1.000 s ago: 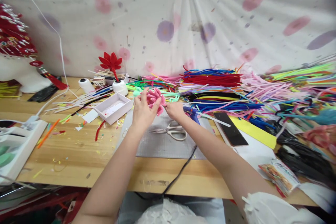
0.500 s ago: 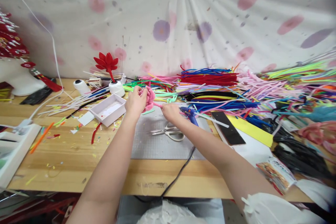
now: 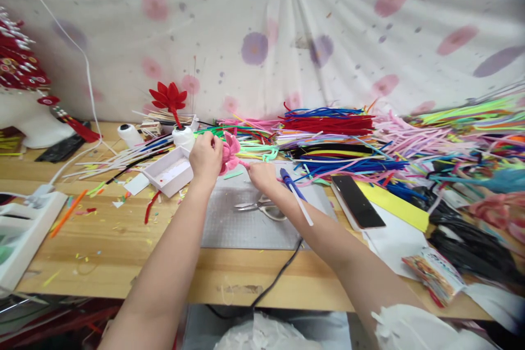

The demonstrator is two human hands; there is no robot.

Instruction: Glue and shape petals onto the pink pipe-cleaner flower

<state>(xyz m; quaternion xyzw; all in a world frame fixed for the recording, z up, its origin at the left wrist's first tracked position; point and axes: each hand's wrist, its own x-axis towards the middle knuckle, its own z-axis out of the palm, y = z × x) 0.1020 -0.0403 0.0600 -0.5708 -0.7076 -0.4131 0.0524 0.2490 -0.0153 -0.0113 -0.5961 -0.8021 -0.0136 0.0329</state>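
Above the grey cutting mat [image 3: 229,235], a pink fuzzy flower [image 3: 230,153] is held in the air between my hands. My left hand [image 3: 206,159] is closed at the left side of its petals, with its fingertips partly hidden. My right hand [image 3: 262,176] is closed around the flower's pink stem, to the right of the bloom. A blue glue gun [image 3: 290,179] shows just beyond my right wrist, its white glue stick [image 3: 302,209] slanting across my forearm. Whether my right fingers also hold the gun is hidden. Scissors [image 3: 251,206] lie on the mat below, partly covered by my right forearm.
Bundles of coloured pipe cleaners [image 3: 328,123] line the back. A red flower [image 3: 168,97] stands in a white spool [image 3: 182,138], near an open white box [image 3: 170,172]. A phone [image 3: 357,201] and yellow sheet [image 3: 394,205] lie right. A black cord [image 3: 279,272] crosses the table's front edge.
My left hand has shifted slightly left and turned, and more of the pink petals shows. The glue gun has swung, so its white stick now points down across my right forearm.
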